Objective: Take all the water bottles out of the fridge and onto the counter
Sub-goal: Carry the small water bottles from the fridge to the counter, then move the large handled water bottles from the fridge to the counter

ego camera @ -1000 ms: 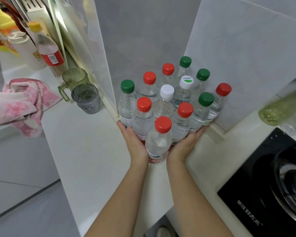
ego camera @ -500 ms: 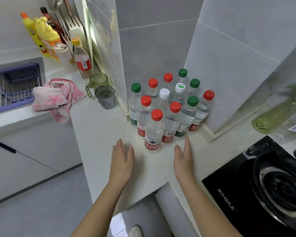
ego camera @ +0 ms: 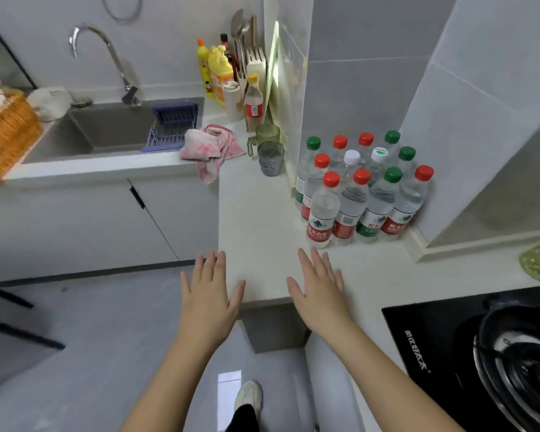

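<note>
Several clear water bottles (ego camera: 356,194) with red, green and white caps stand upright in a tight cluster in the corner of the white counter (ego camera: 256,219), against the grey tiled walls. My left hand (ego camera: 208,294) hovers flat with spread fingers over the counter's front left edge. My right hand (ego camera: 320,288) is spread the same way over the front edge, just short of the nearest red-capped bottle (ego camera: 321,213). Neither hand holds or touches a bottle. No fridge is in view.
Two tinted cups (ego camera: 270,151) and a pink cloth (ego camera: 211,148) lie left of the bottles. Further left are a sink (ego camera: 106,129) with a blue rack, a tap and cleaning bottles (ego camera: 219,73). A black stove (ego camera: 480,353) sits at right. An orange basket (ego camera: 7,135) stands far left.
Both hands let go of the bottle cluster and drew back toward the counter's front edge, fingers spread. The view pulled back and turned left, bringing the sink into sight.
</note>
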Tool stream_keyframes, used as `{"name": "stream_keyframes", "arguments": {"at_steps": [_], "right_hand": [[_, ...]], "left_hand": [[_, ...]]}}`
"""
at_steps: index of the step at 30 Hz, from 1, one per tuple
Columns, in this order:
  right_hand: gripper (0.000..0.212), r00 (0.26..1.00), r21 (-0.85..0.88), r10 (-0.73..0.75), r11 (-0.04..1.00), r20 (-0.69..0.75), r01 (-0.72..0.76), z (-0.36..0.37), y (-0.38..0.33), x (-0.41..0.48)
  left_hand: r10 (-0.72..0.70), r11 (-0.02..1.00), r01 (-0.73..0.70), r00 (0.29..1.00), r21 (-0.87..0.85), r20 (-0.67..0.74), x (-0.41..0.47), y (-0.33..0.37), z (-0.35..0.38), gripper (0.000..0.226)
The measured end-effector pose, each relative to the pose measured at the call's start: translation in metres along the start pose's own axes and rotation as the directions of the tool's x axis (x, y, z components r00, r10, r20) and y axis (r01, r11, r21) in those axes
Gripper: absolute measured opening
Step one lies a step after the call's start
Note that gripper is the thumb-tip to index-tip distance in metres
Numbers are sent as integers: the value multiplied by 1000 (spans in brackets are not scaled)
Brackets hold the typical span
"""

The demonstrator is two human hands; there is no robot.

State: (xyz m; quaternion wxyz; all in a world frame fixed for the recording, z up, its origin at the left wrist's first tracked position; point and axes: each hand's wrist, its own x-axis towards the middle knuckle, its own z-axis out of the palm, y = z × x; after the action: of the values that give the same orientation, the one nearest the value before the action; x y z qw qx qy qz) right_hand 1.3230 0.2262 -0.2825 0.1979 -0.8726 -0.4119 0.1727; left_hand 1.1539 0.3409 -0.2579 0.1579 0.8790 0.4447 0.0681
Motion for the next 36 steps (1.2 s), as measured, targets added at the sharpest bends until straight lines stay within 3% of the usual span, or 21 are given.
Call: {"name": "stream_keyframes", "arguments": {"at_steps": [7, 11, 16, 21, 36], "right_hand": [[65, 938, -169, -330, 923, 110, 345, 29, -74, -15], [67, 849, -228, -504, 818, 157, 528, 52, -122, -28], [68, 709, -212, -675, 676, 204, 705, 80, -188, -62], [70, 586, -228, -770, 542, 250, 809, 113, -253, -118], [67, 299, -80, -904, 288, 304, 954, 243, -415, -378]], "left_hand": [[-148, 987, 156, 972, 29, -182, -77, -52, -38, 66], [-278, 943, 311, 933, 122, -226, -122, -89, -60, 75], [-440, 865, 491, 843, 107, -310, -187, -134, -84, 77], [-535, 792, 607, 744, 69, -400, -265, -182, -107, 73], [-703, 611, 788, 496, -76, -509, -559, -337, -157, 70]]}}
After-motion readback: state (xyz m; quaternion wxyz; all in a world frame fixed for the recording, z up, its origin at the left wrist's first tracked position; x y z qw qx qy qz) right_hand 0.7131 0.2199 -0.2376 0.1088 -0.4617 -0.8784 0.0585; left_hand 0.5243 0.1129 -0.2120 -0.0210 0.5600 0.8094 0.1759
